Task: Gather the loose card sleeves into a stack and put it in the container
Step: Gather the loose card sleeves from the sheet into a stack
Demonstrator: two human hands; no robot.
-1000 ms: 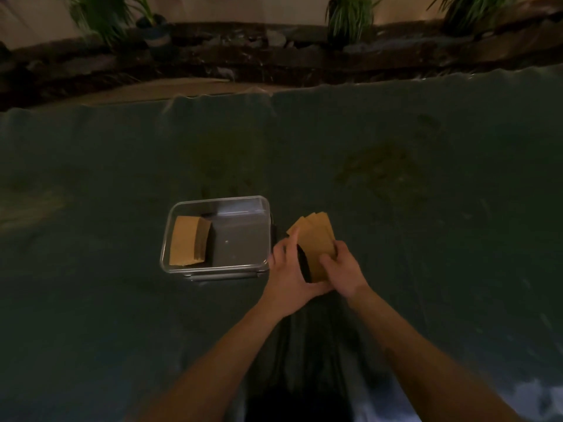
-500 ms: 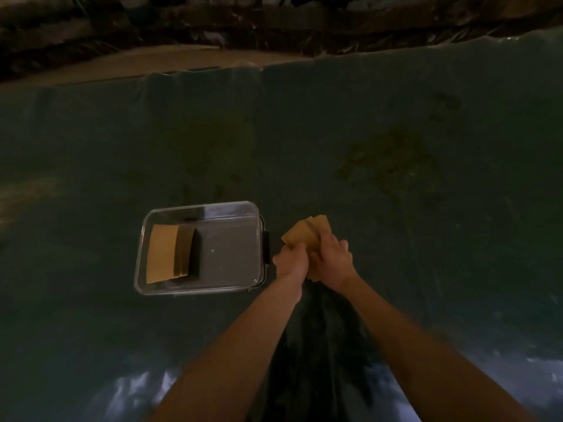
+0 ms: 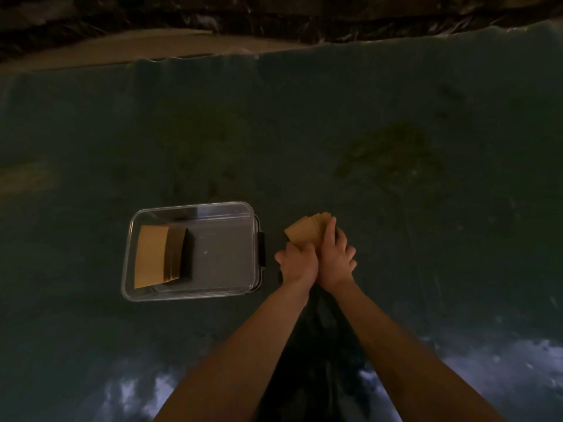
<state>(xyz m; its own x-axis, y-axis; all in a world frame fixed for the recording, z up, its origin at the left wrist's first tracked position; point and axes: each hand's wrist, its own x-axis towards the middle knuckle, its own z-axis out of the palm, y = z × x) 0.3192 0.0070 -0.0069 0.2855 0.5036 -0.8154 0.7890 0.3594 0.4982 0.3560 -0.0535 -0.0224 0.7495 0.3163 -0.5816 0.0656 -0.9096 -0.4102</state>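
Observation:
A fanned bunch of tan card sleeves (image 3: 306,231) stands just right of the clear plastic container (image 3: 195,295). My left hand (image 3: 297,264) grips the bunch from below and on the left. My right hand (image 3: 336,258) presses against its right side, fingers over the top edge. Both hands touch each other at the wrists. Inside the container, at its left end, lies another stack of tan card sleeves (image 3: 152,255) leaning against the wall. The lower part of the held bunch is hidden by my hands.
A dark teal cloth (image 3: 304,132) covers the table, wrinkled and stained in places. Its far edge meets a tan strip (image 3: 137,50) and a dark rock border. A black latch (image 3: 261,249) sits on the container's right side.
My hands closed tighter around the sleeves, squeezing the fan narrower. The view tilted further down and the container shifted left in the frame.

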